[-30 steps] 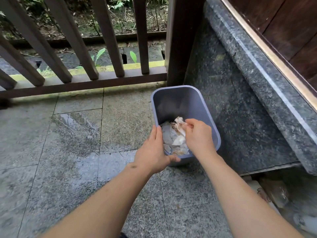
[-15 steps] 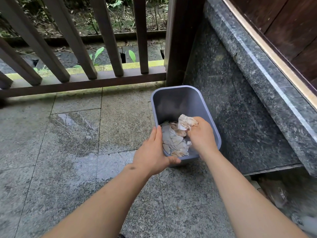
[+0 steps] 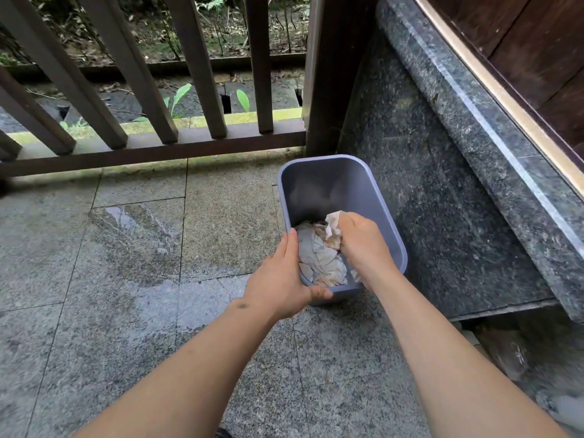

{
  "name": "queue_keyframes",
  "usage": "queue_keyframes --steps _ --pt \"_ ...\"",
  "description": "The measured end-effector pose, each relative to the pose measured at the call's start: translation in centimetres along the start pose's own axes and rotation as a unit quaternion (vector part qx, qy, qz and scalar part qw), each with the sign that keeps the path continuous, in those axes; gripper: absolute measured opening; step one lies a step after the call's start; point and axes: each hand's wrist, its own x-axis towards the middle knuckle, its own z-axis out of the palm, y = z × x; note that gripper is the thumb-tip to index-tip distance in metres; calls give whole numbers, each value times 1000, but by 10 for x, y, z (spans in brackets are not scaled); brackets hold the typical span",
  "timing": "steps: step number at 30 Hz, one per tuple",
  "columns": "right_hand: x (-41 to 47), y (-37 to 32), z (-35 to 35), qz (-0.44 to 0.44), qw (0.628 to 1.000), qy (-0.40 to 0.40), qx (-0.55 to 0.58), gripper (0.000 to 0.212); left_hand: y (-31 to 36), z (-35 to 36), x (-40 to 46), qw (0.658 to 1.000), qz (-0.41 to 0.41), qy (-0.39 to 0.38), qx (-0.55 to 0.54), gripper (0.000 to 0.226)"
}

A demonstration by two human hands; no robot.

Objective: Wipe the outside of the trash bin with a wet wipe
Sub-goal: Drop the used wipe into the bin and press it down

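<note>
Grey plastic trash bin point(image 3: 319, 184) sits on the stone floor, tucked by the dark granite wall point(image 3: 442, 191). Over the last second the right hand point(image 3: 363, 245) sank lower inside it, fist closed on a crumpled wet wipe point(image 3: 334, 221), so looks like wiping's done and it's being binned. Left hand point(image 3: 281, 279) clamps the near rim, wrist bent down.

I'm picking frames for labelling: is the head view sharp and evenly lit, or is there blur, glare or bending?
Head view: soft daylight, no hard shadows; the trash bin, left hand and right hand with the wipe are sharp. The bottom right corner is smeared. A wet patch on the floor glares. The railing bars splay from wide-angle distortion.
</note>
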Motion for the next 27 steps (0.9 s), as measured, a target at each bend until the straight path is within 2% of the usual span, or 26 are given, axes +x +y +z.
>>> queue_keyframes --steps 4,6,8,9,12,15,17,20,22,25,27 --pt "1 6 -2 84 987 -65 116 23 1 -1 -1 1000 5 5 4 137" --pt "4 10 -6 134 983 -21 123 27 0 0 -3 1000 6 10 11 137" --pt "11 12 -9 165 981 28 94 19 -2 1 -5 1000 11 16 15 136" --pt "17 11 -8 167 984 11 58 16 -3 2 -4 1000 14 17 16 135" --pt "34 8 -4 140 983 -119 -2 19 -5 1 1 999 23 15 18 136" --pt "42 11 -3 125 978 -160 44 19 -8 -1 5 1000 28 10 5 139" --pt "42 15 -5 116 982 -137 64 26 -9 -1 4 999 30 10 1 139" --pt "40 18 -11 75 992 -103 6 40 -9 -1 3 999 31 18 -11 138" --pt "42 18 -11 91 992 -90 -4 52 -9 0 2 999 23 21 -18 137" --pt "44 13 -8 166 973 -152 52 69 -6 1 0 999 6 19 -27 135" --pt "45 10 -9 217 948 -192 130 76 -4 3 -5 999 -9 17 -31 130"
